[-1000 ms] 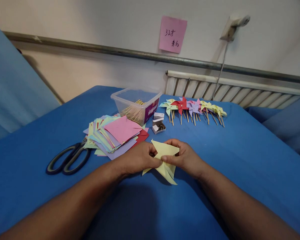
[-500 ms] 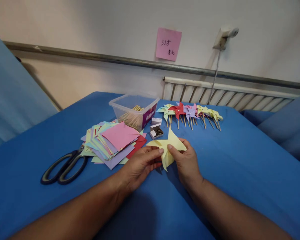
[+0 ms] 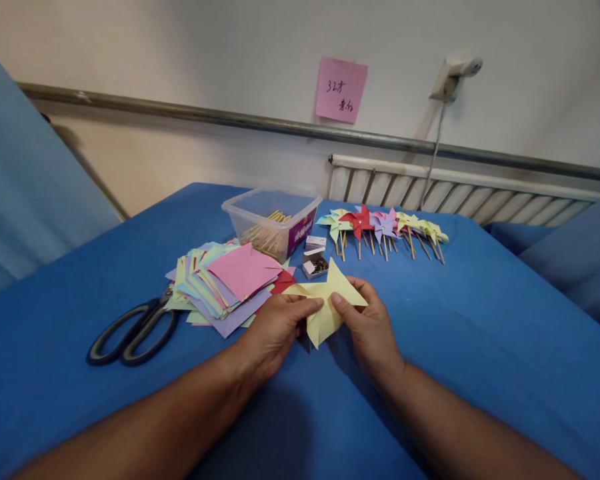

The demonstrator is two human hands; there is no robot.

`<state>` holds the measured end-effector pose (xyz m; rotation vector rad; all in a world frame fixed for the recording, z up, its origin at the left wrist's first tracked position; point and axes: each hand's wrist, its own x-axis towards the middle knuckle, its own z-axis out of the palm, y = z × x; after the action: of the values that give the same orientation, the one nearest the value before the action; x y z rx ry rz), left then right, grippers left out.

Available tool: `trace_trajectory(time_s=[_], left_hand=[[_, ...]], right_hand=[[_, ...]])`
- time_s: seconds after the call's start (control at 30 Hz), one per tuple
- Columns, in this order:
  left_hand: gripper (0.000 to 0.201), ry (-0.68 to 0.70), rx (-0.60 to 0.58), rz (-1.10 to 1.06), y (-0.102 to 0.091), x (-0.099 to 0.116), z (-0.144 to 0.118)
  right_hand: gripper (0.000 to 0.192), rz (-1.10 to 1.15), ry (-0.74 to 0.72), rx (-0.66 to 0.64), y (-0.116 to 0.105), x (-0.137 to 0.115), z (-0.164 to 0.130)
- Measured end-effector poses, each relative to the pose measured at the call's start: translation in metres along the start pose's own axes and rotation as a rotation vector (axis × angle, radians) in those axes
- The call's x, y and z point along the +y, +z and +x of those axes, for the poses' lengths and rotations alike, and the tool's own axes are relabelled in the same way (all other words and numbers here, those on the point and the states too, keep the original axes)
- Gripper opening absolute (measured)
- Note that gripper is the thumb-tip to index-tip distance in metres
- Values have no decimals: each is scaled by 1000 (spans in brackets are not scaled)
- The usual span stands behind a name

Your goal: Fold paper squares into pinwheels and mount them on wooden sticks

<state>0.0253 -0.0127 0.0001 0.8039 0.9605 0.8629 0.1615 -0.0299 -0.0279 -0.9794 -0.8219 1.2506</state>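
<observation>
Both hands, left hand point(image 3: 275, 327) and right hand point(image 3: 367, 320), pinch a pale yellow folded paper pinwheel sheet point(image 3: 326, 301) at its centre, thumbs meeting, its points spread left to right just above the blue-covered desk point(image 3: 480, 333). Beyond lie black-handled scissors point(image 3: 130, 330), a stack of coloured paper squares point(image 3: 225, 280), and a row of finished paper pinwheels on sticks point(image 3: 385, 227).

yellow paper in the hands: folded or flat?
Folded. The yellow paper shows pointed flaps, pinched at its middle by left hand and right hand.
</observation>
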Motion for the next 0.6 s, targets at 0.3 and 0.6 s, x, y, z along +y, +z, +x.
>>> trace_trajectory(time_s=[0.3,0.6], left_hand=[[32,48,53,-208,-11,17,3],[23,50,43,-190,-16,17,4]], right_hand=[[61,-288,-256,-124,-5,-11,-8],[44,-581,-441,-385,-9,3,-9]])
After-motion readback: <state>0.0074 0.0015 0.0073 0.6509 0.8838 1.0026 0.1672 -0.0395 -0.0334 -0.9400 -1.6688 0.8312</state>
